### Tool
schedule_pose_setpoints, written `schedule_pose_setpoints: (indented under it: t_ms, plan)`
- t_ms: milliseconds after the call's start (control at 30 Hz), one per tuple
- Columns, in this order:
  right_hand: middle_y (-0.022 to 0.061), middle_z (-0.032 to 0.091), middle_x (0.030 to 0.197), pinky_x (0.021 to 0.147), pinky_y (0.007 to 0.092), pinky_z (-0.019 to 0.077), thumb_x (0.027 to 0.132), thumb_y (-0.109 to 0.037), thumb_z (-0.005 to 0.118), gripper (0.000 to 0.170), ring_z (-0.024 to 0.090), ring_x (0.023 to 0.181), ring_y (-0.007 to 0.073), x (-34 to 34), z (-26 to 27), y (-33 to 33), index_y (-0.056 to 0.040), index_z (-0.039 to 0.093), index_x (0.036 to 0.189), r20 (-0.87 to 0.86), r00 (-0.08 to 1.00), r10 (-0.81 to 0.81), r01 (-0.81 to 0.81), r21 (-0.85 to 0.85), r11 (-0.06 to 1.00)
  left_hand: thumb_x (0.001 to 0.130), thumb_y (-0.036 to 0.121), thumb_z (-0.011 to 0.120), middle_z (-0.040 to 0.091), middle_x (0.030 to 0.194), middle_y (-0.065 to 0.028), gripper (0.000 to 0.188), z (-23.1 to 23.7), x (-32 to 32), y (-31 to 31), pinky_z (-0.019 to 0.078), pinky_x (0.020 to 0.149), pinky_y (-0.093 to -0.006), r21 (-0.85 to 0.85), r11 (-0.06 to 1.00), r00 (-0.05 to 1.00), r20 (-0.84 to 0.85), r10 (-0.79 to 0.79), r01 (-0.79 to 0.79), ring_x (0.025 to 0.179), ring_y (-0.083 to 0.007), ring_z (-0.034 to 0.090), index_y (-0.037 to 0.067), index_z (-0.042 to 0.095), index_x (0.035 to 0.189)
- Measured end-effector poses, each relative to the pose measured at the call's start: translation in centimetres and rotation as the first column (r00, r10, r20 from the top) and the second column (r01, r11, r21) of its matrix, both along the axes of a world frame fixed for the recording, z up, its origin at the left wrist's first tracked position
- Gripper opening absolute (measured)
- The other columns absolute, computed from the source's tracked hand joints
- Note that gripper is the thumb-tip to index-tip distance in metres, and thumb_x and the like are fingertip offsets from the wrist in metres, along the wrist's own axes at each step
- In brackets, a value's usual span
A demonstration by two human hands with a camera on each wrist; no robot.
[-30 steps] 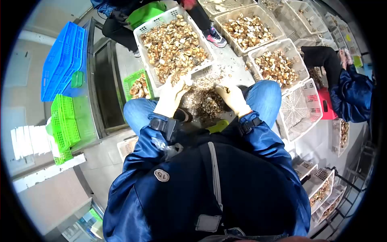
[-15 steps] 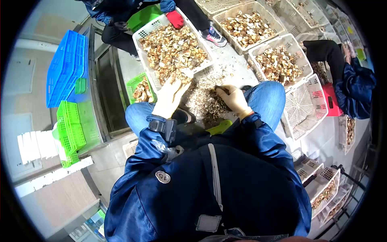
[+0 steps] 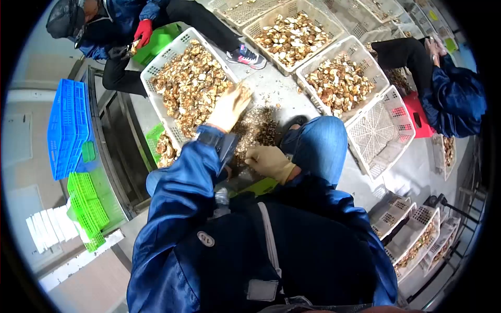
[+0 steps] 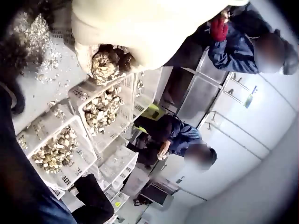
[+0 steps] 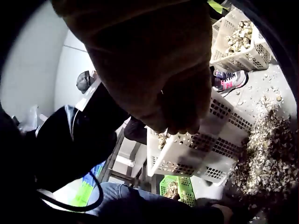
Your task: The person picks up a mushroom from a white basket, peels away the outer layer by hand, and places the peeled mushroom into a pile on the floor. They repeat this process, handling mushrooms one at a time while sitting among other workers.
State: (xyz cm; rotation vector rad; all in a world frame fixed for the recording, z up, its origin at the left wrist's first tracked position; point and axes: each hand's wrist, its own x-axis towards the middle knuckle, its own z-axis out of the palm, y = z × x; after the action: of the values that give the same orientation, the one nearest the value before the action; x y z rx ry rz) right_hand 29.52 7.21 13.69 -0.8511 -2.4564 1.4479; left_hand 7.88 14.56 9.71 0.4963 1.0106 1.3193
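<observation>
Left hand well forward, right hand curled and closer in.

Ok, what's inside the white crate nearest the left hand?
The crate holds a heap of brown-and-white pieces that look like mushrooms. They hide its bottom, and the left hand covers part of its near edge.

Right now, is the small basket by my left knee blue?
No, the small basket beside the large white basket is green in the right wrist view.
</observation>
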Motion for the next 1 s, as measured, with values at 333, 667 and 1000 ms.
schedule_pose_setpoints:
  t_ms: [333, 667, 1000]
  plan:
    - [0.0176, 0.066, 0.084, 0.071, 0.0492, 0.0514, 0.088, -0.028, 0.062, 0.022, 0.064, 0.08, 0.0385, -0.5, -0.1, 0.1, -0.0069, 0.064, 0.092, 0.207, 0.975, 0.084, -0.1, 0.07, 0.993, 0.101, 0.016, 0.054, 0.058, 0.13, -0.0168, 0.047, 3.9, 4.4, 3.9, 0.0503, 0.102, -0.0402, -0.042, 0.97, 0.961, -0.134, -0.243, 0.24, 0.117, -0.0272, 0.06, -0.002, 0.043, 0.142]
    - [0.0141, 0.067, 0.083, 0.07, 0.0478, 0.0536, 0.088, -0.026, 0.06, 0.022, 0.066, 0.078, 0.0362, -1.6, 0.4, -0.6, -0.0052, 0.066, 0.09, 0.206, 0.956, 0.209, -0.215, 0.008, 0.977, 0.1, 0.009, 0.053, 0.067, 0.121, -0.0139, 0.033, -1.0, -13.8, -8.2, 0.0563, 0.08, -0.0322, -0.476, 0.777, 0.868, -0.464, 0.177, -0.413, 0.095, -0.0221, 0.067, 0.003, 0.054, 0.133]
    - [0.0125, 0.067, 0.081, 0.065, 0.0451, 0.0532, 0.086, -0.023, 0.06, 0.017, 0.067, 0.076, 0.033, -2.1, -1.3, -0.6, -0.0078, 0.068, 0.086, 0.221, 0.962, 0.16, -0.175, 0.049, 0.983, 0.086, 0.023, 0.069, 0.062, 0.119, -0.0188, 0.037, -5.0, -12.0, 10.5, 0.0482, 0.097, -0.044, -0.435, 0.9, -0.331, -0.854, -0.401, 0.034, 0.111, -0.0378, 0.059, 0.006, 0.063, 0.118]
